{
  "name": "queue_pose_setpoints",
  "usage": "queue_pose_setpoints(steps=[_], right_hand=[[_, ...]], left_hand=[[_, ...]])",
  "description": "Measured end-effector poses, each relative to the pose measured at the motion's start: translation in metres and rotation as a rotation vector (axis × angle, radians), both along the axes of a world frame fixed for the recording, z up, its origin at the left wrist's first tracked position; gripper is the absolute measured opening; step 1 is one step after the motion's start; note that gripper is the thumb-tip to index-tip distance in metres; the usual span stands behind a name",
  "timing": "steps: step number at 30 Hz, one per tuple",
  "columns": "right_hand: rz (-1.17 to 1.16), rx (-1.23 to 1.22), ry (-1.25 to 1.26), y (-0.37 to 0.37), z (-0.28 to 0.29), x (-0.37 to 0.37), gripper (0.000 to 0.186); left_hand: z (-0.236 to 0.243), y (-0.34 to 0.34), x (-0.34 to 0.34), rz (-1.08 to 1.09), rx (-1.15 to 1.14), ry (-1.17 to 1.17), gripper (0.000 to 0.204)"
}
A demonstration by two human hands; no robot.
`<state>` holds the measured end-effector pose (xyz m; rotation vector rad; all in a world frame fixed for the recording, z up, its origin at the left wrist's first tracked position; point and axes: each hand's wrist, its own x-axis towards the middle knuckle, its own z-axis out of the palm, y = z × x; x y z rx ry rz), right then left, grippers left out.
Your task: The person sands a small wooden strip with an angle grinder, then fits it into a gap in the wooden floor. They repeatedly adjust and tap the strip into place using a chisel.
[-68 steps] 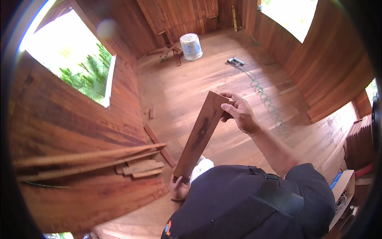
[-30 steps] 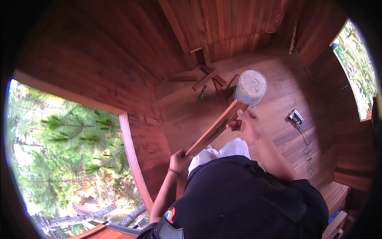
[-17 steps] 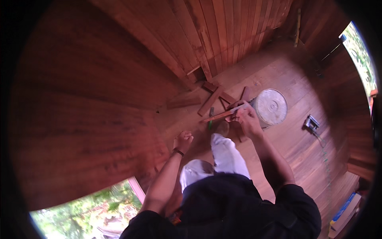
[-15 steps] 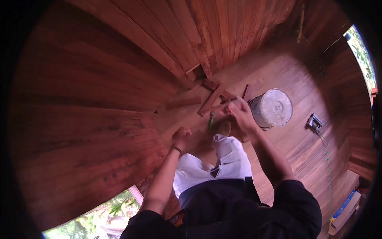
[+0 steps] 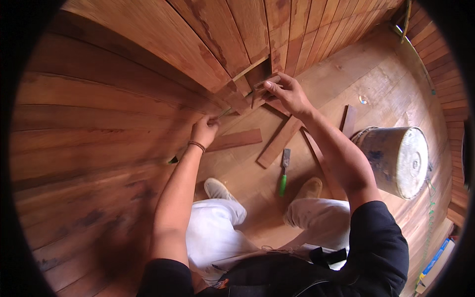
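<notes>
My right hand is raised at the lower end of the plank wall. Thumb and fingers are closed on a small piece of wood, beside a dark gap in the planks. My left hand is held close to the left wall with its fingers pinched together. Something thin sticks out past those fingertips toward the corner, too small to name. On the floor between my shoes lies a chisel-like tool with a green handle and flat metal blade.
Several loose wooden strips lie around the tool, among them one strip slanting across the middle and another by the left wall. A lidded bucket stands to the right. At the lower right is an open box.
Both hands have moved forward to the wall corner, and my view has come nearer to it. The bucket appears farther right, and the nailer-like tool on the floor has left the view.
</notes>
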<state>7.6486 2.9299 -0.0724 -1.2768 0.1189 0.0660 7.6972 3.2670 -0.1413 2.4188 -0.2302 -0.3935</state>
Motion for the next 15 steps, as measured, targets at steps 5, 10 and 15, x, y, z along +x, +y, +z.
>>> queue_pose_setpoints(steps=[5, 10, 15], right_hand=[[0.095, -0.131, -0.118, 0.008, -0.045, 0.028, 0.04], [0.041, -0.174, -0.095, 0.015, -0.053, 0.055, 0.052], [0.013, -0.172, -0.125, 0.022, -0.056, 0.072, 0.055]], left_hand=[[-0.042, -0.007, 0.074, -0.163, 0.104, 0.184, 0.048], [-0.049, -0.024, 0.092, -0.456, 0.138, 0.055, 0.059], [-0.045, -0.042, 0.089, -0.115, -0.275, 0.2, 0.058]])
